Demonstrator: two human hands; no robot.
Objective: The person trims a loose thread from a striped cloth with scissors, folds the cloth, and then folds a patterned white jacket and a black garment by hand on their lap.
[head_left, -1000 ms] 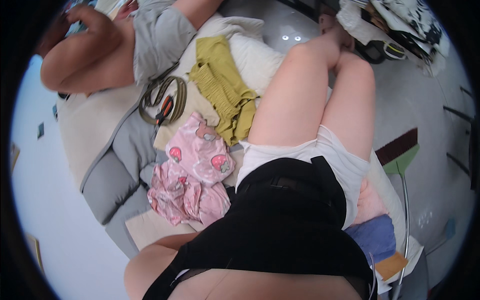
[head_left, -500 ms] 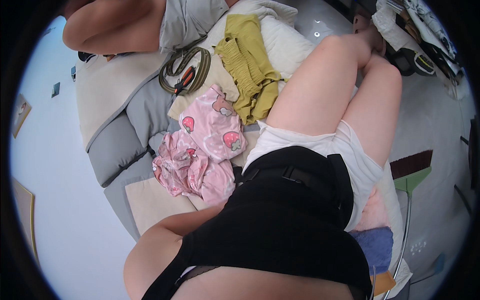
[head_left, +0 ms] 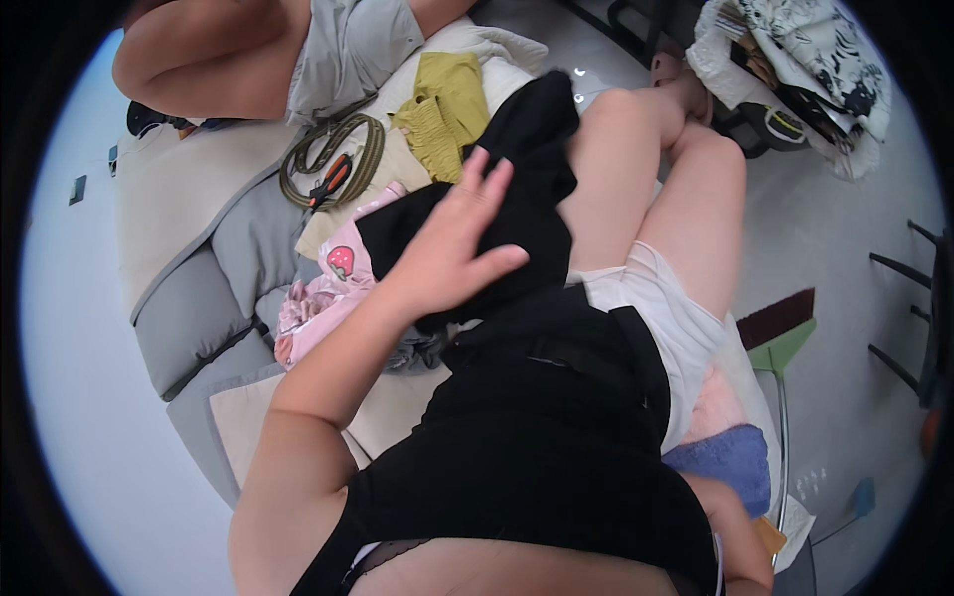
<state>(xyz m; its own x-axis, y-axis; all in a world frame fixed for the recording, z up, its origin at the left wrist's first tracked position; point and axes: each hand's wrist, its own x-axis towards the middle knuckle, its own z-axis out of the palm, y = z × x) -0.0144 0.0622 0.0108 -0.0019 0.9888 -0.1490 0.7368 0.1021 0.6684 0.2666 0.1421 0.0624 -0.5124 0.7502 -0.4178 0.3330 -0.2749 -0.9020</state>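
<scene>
My left hand point(head_left: 462, 248) is open, fingers stretched and thumb spread, over a piece of black cloth point(head_left: 532, 149); whether the palm touches it I cannot tell. The cloth lies spread beside my thigh and partly covers a pink garment printed with strawberries point(head_left: 343, 260) and the edge of a mustard-yellow garment point(head_left: 437, 119). A bit of dark grey cloth point(head_left: 417, 350) shows below it. Only part of my right arm point(head_left: 740, 541) appears at the lower right; the right hand is out of view.
A coiled striped strap point(head_left: 370, 139) and an orange-and-black handled tool point(head_left: 333, 184) lie on the grey sofa point(head_left: 189, 323). Another person's bent legs point(head_left: 214, 65) are at the far left. A green broom point(head_left: 785, 343) and a blue towel point(head_left: 725, 467) are at right.
The black cloth has come into view over the pink and yellow garments. My left hand has appeared above it, and part of my right arm shows at lower right. The whole view has shifted.
</scene>
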